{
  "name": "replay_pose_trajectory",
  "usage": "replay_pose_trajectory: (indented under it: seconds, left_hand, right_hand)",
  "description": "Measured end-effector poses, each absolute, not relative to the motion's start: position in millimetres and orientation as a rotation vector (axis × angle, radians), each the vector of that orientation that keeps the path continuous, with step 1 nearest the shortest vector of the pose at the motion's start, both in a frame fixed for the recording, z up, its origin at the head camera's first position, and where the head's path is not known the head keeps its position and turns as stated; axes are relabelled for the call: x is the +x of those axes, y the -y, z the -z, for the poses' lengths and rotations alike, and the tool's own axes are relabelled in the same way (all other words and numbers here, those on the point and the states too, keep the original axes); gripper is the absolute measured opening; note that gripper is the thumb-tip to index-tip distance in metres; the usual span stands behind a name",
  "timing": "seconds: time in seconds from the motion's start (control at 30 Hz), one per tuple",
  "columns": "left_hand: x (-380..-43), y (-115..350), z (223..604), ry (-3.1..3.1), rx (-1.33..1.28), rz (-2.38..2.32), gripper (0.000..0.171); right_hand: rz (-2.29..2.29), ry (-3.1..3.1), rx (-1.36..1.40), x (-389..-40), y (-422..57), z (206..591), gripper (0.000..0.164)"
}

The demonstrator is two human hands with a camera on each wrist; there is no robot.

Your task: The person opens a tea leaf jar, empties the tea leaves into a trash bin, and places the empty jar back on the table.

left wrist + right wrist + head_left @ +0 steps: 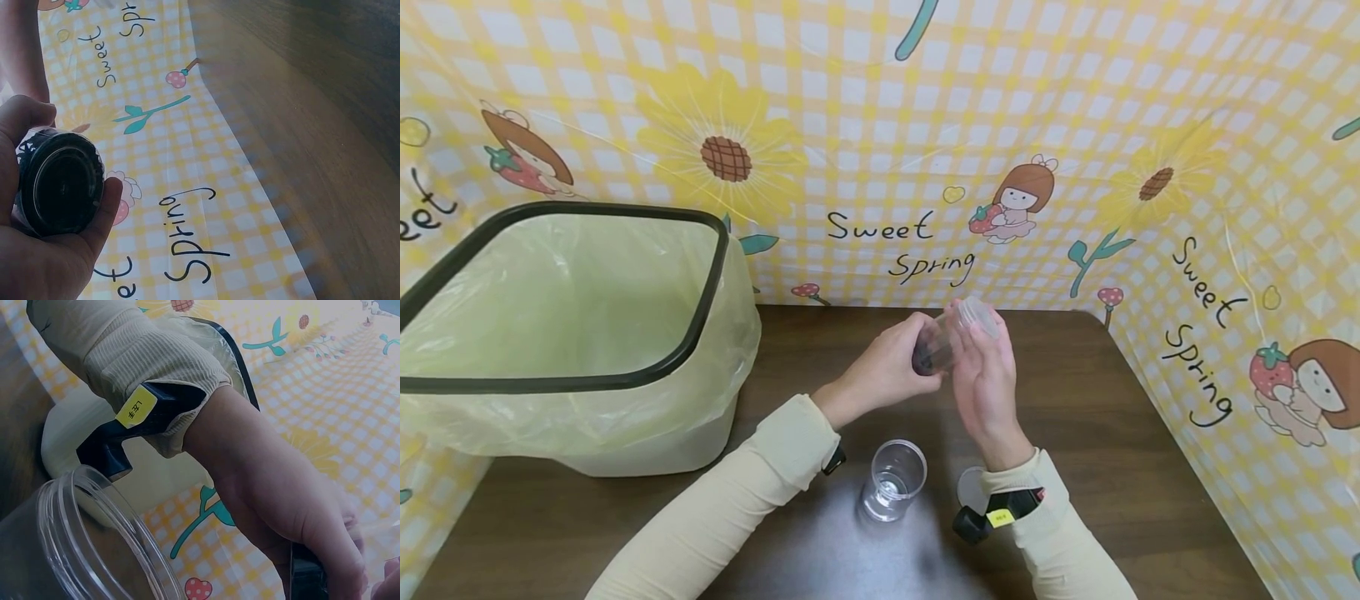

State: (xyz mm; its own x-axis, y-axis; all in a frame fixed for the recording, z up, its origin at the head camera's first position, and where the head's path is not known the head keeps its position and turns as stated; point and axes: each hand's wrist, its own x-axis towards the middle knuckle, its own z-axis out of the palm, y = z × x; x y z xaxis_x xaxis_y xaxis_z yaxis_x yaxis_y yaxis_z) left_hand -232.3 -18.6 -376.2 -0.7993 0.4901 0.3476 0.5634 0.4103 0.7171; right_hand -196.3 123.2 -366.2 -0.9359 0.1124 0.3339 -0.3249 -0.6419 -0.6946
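Note:
My left hand (887, 358) grips a clear plastic jar (936, 348) with dark contents near its base, held tilted above the table. In the left wrist view, the dark round bottom of that jar (62, 187) faces the camera, with thumb and fingers around its side. At the jar's other end, my right hand (988, 383) holds the translucent lid (979, 317); whether the lid is loose cannot be told. Below the hands stands a second clear jar (893, 483), upright and uncovered, large in the right wrist view. A clear round lid (972, 486) lies beside my right wrist, partly hidden.
A large bin (647, 454) with a black rim and a pale yellow liner stands at the left. Yellow checked sheeting (865, 133) forms the back and side walls around the dark wooden table (1075, 417). Both wrists carry black camera mounts.

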Motion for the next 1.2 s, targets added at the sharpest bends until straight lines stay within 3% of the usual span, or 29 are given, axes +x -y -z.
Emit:
replay_pose_trajectory:
  seconds: [0.37, 0.73, 1.2]
  left_hand:
    - [-231.8, 17.6, 376.1, 2.595, -0.939, 1.371, 0.053]
    - [-230.0, 17.8, 374.1, 2.6, -0.933, 1.368, 0.053]
    - [-230.3, 17.1, 373.9, 2.565, -0.951, 1.38, 0.051]
  right_hand:
    - [-2.592, 1.183, 0.335, -197.1, -122.0, 368.7, 0.054]
    - [-2.609, 1.175, 0.37, -195.1, -123.3, 367.0, 0.029]
    - [-2.621, 1.185, 0.437, -195.8, -127.8, 366.6, 0.031]
